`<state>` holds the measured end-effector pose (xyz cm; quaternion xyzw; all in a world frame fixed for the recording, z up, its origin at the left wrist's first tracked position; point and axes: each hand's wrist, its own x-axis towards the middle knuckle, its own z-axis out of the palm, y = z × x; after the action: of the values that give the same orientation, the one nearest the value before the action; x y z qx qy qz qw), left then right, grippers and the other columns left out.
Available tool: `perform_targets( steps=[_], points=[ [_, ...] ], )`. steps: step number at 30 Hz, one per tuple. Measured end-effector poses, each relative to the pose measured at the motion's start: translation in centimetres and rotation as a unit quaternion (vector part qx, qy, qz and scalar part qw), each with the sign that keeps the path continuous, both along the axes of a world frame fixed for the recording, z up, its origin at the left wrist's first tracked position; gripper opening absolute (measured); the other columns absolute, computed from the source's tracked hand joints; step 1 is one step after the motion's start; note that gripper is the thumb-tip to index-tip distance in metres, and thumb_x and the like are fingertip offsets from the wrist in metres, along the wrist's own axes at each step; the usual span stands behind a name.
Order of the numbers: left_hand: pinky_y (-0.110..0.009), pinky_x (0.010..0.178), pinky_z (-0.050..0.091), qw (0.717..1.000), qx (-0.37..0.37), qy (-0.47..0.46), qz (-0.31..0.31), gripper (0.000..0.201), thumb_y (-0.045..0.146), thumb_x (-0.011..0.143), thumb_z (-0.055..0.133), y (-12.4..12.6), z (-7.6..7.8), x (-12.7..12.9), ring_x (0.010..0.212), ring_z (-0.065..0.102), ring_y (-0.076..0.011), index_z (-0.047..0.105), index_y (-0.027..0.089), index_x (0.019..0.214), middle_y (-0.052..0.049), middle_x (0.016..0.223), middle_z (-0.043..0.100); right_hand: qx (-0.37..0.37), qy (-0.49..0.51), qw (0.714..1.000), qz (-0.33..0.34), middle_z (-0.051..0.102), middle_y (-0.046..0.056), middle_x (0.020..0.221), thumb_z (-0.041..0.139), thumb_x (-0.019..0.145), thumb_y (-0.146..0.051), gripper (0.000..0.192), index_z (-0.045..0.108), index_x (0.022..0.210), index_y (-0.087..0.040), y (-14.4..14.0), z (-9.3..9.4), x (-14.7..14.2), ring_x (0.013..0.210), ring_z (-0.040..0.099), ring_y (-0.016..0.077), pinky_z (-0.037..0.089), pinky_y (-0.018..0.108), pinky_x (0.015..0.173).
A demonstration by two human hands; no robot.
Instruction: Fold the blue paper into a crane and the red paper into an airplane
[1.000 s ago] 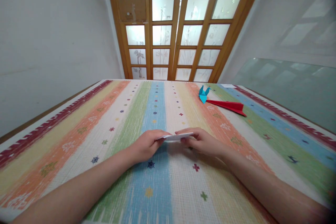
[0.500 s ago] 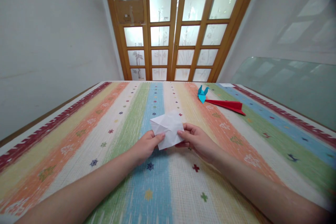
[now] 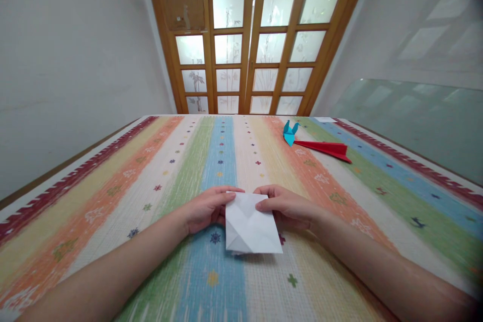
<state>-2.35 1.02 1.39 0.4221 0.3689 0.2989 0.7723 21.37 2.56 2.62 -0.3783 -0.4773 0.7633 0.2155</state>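
Observation:
A folded sheet of white paper (image 3: 253, 226), roughly square with crease lines and layers showing at its lower left, is held low over the striped tablecloth (image 3: 211, 297). My left hand (image 3: 207, 207) grips its upper left corner, thumb on top and fingers behind. At the upper right edge, my right hand (image 3: 287, 205) pinches it with the thumb on the face. The fingers under the paper are partly hidden.
Farther back on the right stand a blue origami crane (image 3: 290, 134) and a red paper plane (image 3: 324, 149), nearly touching. Wooden doors with glass panes (image 3: 247, 40) rise beyond the table. A glass sheet (image 3: 411, 121) leans by the right wall.
The white paper has turned in my hands and come nearer to me, its flat square face now upward. Both hands have shifted to its upper corners.

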Motion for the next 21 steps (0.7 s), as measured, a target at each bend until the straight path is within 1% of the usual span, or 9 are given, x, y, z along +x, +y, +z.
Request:
perform_targets(
  steps=[2, 4, 8, 10, 12, 13, 16, 19, 21],
  points=[
    [-0.023, 0.057, 0.047, 0.999, 0.024, 0.032, 0.022, 0.039, 0.035, 0.078, 0.072, -0.6, 0.0, 0.6, 0.067, 0.062, -0.0139, 0.06, 0.016, 0.109, -0.007, 0.086, 0.067, -0.01, 0.0, 1.0, 0.001, 0.068, 0.002, 0.077, 0.074, 0.069, -0.017, 0.023, 0.061, 0.089, -0.018, -0.2, -0.1, -0.3, 0.059, 0.063, 0.0133, 0.047, 0.022, 0.049],
    [-0.02, 0.051, 0.044, 0.997, 0.043, 0.045, 0.04, 0.037, 0.034, 0.075, 0.074, -0.9, 0.1, 1.1, 0.061, 0.059, -0.0121, 0.059, 0.016, 0.104, -0.005, 0.081, 0.064, -0.018, 0.022, 0.999, -0.016, 0.069, 0.003, 0.082, 0.075, 0.07, -0.018, 0.027, 0.06, 0.092, -0.018, -0.2, -0.5, -0.4, 0.065, 0.065, 0.0145, 0.05, 0.023, 0.054],
    [-0.022, 0.046, 0.045, 0.993, 0.075, 0.068, 0.053, 0.036, 0.039, 0.075, 0.072, -1.1, 0.2, 1.3, 0.057, 0.058, -0.0134, 0.056, 0.017, 0.097, -0.003, 0.075, 0.061, -0.021, 0.071, 0.995, -0.067, 0.068, 0.005, 0.088, 0.075, 0.076, -0.026, 0.028, 0.056, 0.095, -0.018, 0.3, -1.4, -0.4, 0.075, 0.066, 0.0171, 0.054, 0.028, 0.065],
    [-0.024, 0.047, 0.047, 0.99, 0.097, 0.087, 0.048, 0.033, 0.045, 0.078, 0.067, -0.9, 0.2, 1.3, 0.058, 0.058, -0.0141, 0.056, 0.017, 0.092, -0.003, 0.073, 0.06, -0.014, 0.073, 0.994, -0.08, 0.067, 0.004, 0.085, 0.075, 0.077, -0.028, 0.028, 0.054, 0.093, -0.019, 0.4, -1.5, -0.5, 0.073, 0.066, 0.0168, 0.053, 0.027, 0.063],
    [-0.024, 0.047, 0.046, 0.984, 0.126, 0.118, 0.048, 0.034, 0.05, 0.084, 0.059, -0.6, 0.0, 1.2, 0.057, 0.056, -0.0136, 0.057, 0.017, 0.088, -0.003, 0.071, 0.057, 0.003, 0.054, 0.995, -0.087, 0.066, 0.002, 0.08, 0.075, 0.077, -0.029, 0.028, 0.054, 0.093, -0.02, 0.4, -1.5, -0.5, 0.067, 0.064, 0.015, 0.051, 0.025, 0.056],
    [-0.023, 0.046, 0.044, 0.978, 0.146, 0.138, 0.051, 0.035, 0.051, 0.086, 0.055, -0.5, -0.1, 1.1, 0.056, 0.054, -0.0129, 0.059, 0.017, 0.09, -0.002, 0.069, 0.056, 0.014, 0.04, 0.995, -0.088, 0.066, 0.002, 0.079, 0.075, 0.078, -0.03, 0.028, 0.055, 0.095, -0.021, 0.3, -1.6, -0.6, 0.063, 0.063, 0.0142, 0.049, 0.023, 0.053],
    [-0.022, 0.046, 0.037, 0.948, 0.232, 0.209, 0.06, 0.032, 0.043, 0.088, 0.054, -0.2, -0.2, 0.7, 0.051, 0.047, -0.0112, 0.06, 0.019, 0.107, 0.002, 0.064, 0.052, 0.058, -0.01, 0.995, -0.08, 0.066, 0.001, 0.077, 0.073, 0.079, -0.035, 0.03, 0.056, 0.1, -0.023, 0.4, -1.7, -0.7, 0.056, 0.06, 0.0137, 0.044, 0.022, 0.045],
    [-0.024, 0.052, 0.036, 0.895, 0.341, 0.284, 0.051, 0.034, 0.033, 0.086, 0.057, -0.3, 0.0, 0.1, 0.054, 0.05, -0.0126, 0.059, 0.019, 0.117, 0.003, 0.062, 0.054, 0.128, -0.072, 0.987, -0.062, 0.065, 0.0, 0.074, 0.07, 0.079, -0.036, 0.03, 0.058, 0.103, -0.023, 0.5, -2.0, -0.9, 0.052, 0.057, 0.0135, 0.041, 0.023, 0.043],
    [-0.025, 0.057, 0.038, 0.854, 0.398, 0.334, 0.032, 0.034, 0.03, 0.086, 0.057, -0.5, 0.1, -0.1, 0.059, 0.055, -0.0144, 0.06, 0.02, 0.118, 0.002, 0.066, 0.06, 0.205, -0.12, 0.97, -0.054, 0.061, -0.002, 0.068, 0.067, 0.08, -0.034, 0.029, 0.06, 0.106, -0.022, 0.6, -2.1, -1.0, 0.051, 0.053, 0.0127, 0.037, 0.023, 0.044]
  ],
)
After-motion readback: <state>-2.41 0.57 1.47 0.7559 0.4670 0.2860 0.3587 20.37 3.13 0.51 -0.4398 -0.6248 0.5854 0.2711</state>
